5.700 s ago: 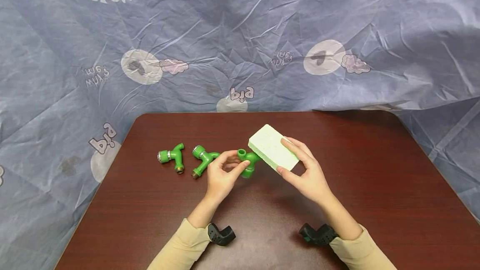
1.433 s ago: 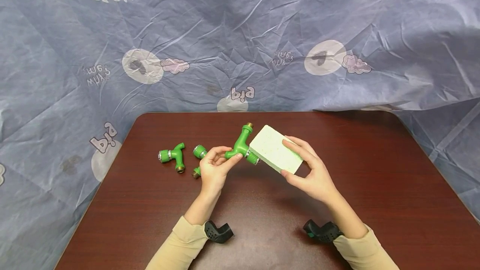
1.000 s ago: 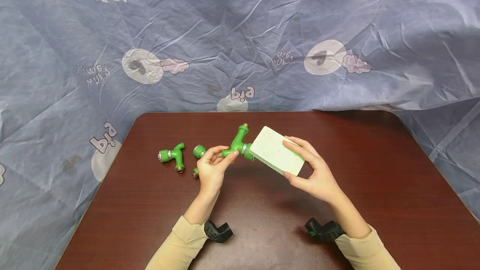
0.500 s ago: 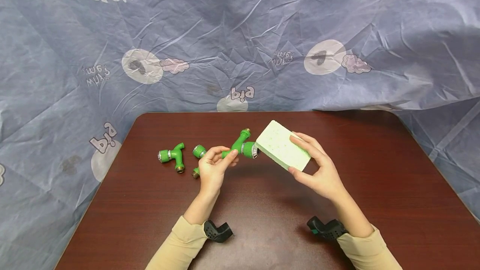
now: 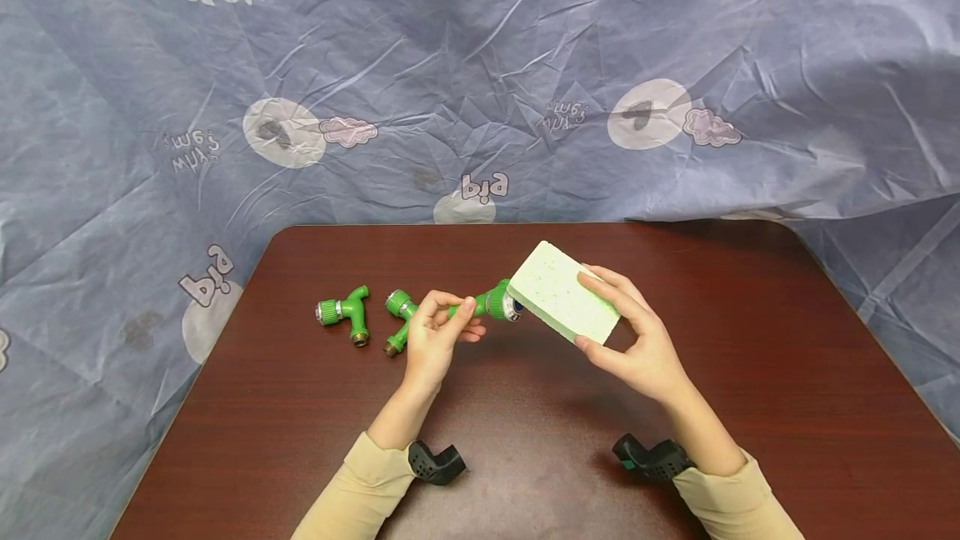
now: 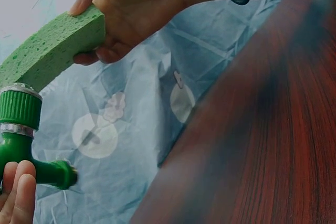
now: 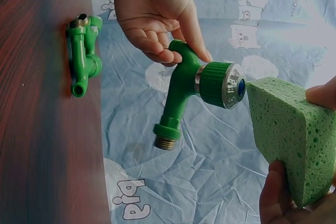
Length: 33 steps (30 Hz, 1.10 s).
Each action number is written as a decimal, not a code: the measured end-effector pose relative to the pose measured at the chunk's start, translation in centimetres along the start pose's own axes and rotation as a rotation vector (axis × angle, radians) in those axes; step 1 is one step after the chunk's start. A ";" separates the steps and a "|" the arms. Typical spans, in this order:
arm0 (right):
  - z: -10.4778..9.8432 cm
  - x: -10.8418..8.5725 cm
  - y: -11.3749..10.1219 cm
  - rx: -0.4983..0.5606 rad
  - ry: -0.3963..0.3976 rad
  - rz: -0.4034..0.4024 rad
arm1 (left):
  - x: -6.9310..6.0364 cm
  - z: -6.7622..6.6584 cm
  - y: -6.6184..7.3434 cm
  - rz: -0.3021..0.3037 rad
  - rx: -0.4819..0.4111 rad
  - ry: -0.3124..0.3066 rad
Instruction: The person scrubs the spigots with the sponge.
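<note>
My left hand (image 5: 433,338) pinches a green faucet (image 7: 184,80) by its spout end, holding it above the table. The faucet has a ribbed green knob with a silver cap and a brass threaded inlet. My right hand (image 5: 637,340) grips a light green sponge (image 5: 564,292) between thumb and fingers. In the head view the sponge's left corner overlaps the faucet's knob end; in the right wrist view that corner is right at the silver cap. Whether they touch is hard to tell. The head view hides most of the faucet's inlet behind the sponge.
Two more green faucets lie on the dark red-brown table (image 5: 720,407): one faucet (image 5: 347,315) at the left, another faucet (image 5: 401,319) partly behind my left hand. A wrinkled blue printed cloth (image 5: 480,90) hangs behind the table. Black camera mounts sit on both wrists.
The faucet has been turned several ways in my left hand; its inlet, pointing up and away a second ago, now drops behind the sponge. The sponge has shifted slightly right.
</note>
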State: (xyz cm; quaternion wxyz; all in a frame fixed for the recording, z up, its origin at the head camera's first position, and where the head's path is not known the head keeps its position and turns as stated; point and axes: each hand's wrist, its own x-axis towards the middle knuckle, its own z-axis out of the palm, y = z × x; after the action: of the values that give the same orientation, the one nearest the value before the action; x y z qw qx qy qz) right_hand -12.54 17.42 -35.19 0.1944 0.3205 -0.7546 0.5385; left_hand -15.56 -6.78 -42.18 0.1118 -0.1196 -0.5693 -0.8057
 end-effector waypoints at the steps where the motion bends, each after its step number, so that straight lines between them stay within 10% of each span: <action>1: 0.0 0.0 0.0 0.000 0.001 0.001 | 0.0 0.0 0.0 -0.009 0.005 -0.004; 19: -0.2 0.0 -0.1 0.013 0.011 0.005 | 0.0 0.0 -0.1 -0.052 0.025 -0.036; 33: -0.2 0.0 0.0 0.039 -0.003 -0.001 | 0.0 -0.3 -0.4 -0.119 -0.170 -0.061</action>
State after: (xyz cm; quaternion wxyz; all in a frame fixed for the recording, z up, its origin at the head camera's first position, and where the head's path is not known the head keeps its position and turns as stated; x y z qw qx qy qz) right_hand -12.55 17.62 -35.13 0.1873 0.3255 -0.7441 0.5524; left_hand -15.65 -6.95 -42.62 0.0358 -0.1193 -0.5082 -0.8522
